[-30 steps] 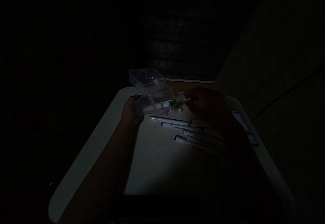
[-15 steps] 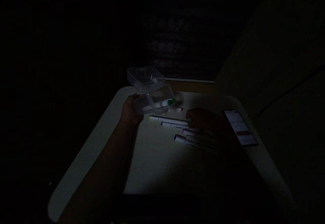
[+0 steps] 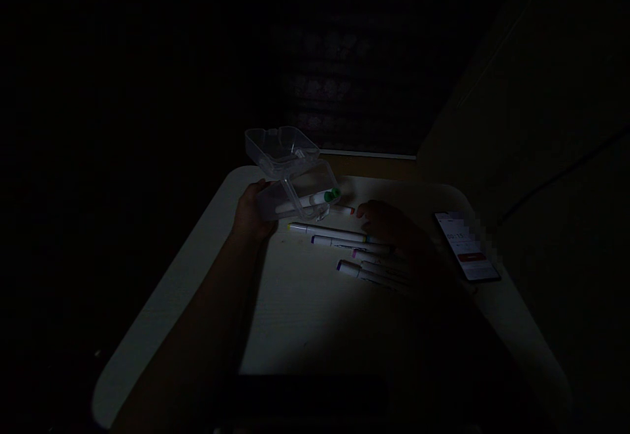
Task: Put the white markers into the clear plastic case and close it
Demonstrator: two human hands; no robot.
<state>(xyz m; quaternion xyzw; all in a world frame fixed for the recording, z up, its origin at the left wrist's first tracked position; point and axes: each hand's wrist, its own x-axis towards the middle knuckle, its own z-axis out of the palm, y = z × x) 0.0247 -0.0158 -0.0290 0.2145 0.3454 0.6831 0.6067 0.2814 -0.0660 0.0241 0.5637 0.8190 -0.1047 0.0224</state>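
Bare forearms, no sleeves visible

A dim indoor room is shown, lit only over a small white table (image 3: 305,316) with rounded corners; it is probably a home or study corner, though the darkness leaves this uncertain. Desk work is suggested by what is laid out: white marker pens (image 3: 354,250) with coloured caps are scattered on the top, a clear plastic case (image 3: 290,174) with its lid raised is seen beside them, and a lit phone (image 3: 466,245) is placed at the right edge. A dark wall is faintly made out behind.
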